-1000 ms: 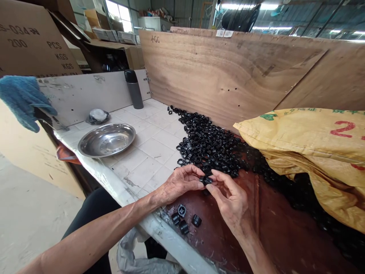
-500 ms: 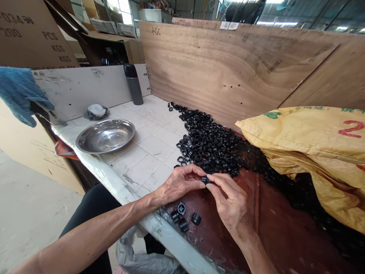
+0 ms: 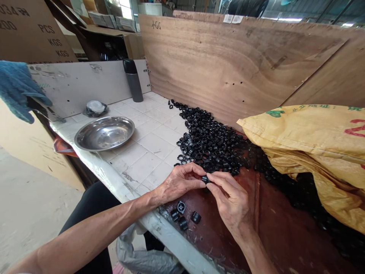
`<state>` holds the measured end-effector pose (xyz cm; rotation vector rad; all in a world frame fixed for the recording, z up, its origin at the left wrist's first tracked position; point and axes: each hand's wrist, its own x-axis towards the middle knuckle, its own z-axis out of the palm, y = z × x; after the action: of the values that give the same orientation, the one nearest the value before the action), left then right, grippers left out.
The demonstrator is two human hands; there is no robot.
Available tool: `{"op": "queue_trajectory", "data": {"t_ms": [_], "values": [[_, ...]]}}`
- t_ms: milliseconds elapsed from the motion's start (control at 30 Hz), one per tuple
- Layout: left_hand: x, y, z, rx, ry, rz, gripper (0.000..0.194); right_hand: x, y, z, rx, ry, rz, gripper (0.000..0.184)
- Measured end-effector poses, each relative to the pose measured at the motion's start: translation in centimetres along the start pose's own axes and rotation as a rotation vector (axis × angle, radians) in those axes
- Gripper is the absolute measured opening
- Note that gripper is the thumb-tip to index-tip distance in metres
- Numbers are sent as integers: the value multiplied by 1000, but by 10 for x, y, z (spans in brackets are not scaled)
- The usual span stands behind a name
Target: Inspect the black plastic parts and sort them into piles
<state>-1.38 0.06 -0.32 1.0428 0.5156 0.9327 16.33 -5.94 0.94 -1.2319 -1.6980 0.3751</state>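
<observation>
My left hand [image 3: 179,182] and my right hand [image 3: 229,199] meet fingertip to fingertip over the bench, both pinching one small black plastic part [image 3: 204,179]. Just beyond my fingers lies a big heap of black plastic rings [image 3: 209,139] spread along the wooden board. Several finished black pieces [image 3: 184,217] lie on the dark red bench surface near the front edge, below my hands.
A steel bowl [image 3: 104,133] stands on the white tiled bench [image 3: 148,152] at the left. A grey flask [image 3: 132,82] stands at the back. A yellow sack [image 3: 310,152] lies on the right. A blue cloth [image 3: 17,89] hangs at far left. Plywood boards [image 3: 228,64] wall the back.
My hands stay together on the small black part, with the fingers pressing closer. The view has tilted slightly downward.
</observation>
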Motion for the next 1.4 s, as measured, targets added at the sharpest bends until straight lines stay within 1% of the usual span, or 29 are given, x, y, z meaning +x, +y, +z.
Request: {"op": "queue_trajectory", "data": {"t_ms": [67, 167, 233, 300, 367, 467, 533, 567, 633, 700, 733, 767, 833, 867, 933, 1033, 1067, 1133, 1167, 1267, 1367, 1400], "values": [[0, -1, -1, 0, -7, -1, 25, -1, 1, 1, 5, 22, 38, 18], [0, -5, -3, 23, -12, 42, 24, -5, 4, 4, -14, 52, 143, 29], [0, -9, -4, 54, -18, 79, 23, -7, 6, 5, -49, 44, 158, 34], [0, -10, -3, 69, -21, 97, 23, -9, 8, 5, -72, 28, 139, 27], [-1, -8, -2, 57, -14, 87, 24, -8, 8, 3, -58, -16, 128, 22], [-1, -5, -2, 40, -15, 62, 24, -5, 7, -2, -7, -92, 131, 19], [0, -5, -5, 89, -35, 87, 22, -3, 7, -4, -30, -117, 137, 16], [1, -7, -7, 136, -46, 122, 21, -2, 6, -4, -61, -125, 138, 19], [2, -11, -11, 233, -70, 190, 20, -2, 6, -2, -132, -138, 145, 33], [2, -13, -13, 259, -93, 208, 20, -3, 7, 1, -197, -132, 156, 45], [2, -14, -12, 238, -97, 189, 21, -4, 8, 2, -219, -110, 164, 45], [2, -13, -11, 202, -93, 155, 22, -5, 8, 3, -225, -78, 166, 42], [1, -9, -6, 111, -69, 83, 24, -6, 9, 4, -166, -21, 155, 28], [1, -6, -4, 69, -54, 50, 25, -6, 9, 4, -116, -13, 141, 26], [0, -1, 0, 5, -38, 4, 27, -6, 9, 3, -46, -36, 88, 27], [0, 4, 3, -1, -17, -7, 28, -5, 9, 1, -99, -64, 12, 17], [0, 4, 3, 17, -12, -4, 28, -4, 9, 1, -135, -54, 6, 18], [0, 5, 2, 51, -5, -2, 27, -4, 7, 0, -185, -33, 26, 34], [0, 5, 2, 59, -6, -5, 28, -3, 6, 0, -185, -23, 45, 37], [-1, 6, 1, 56, 6, -16, 29, -3, 1, -3, -113, -48, 105, 33], [-1, 7, 1, 66, 22, -36, 31, -1, -3, -5, -87, -90, 143, 41], [-1, 7, 0, 69, 23, -35, 31, 0, -4, -6, -84, -85, 151, 40]]}}
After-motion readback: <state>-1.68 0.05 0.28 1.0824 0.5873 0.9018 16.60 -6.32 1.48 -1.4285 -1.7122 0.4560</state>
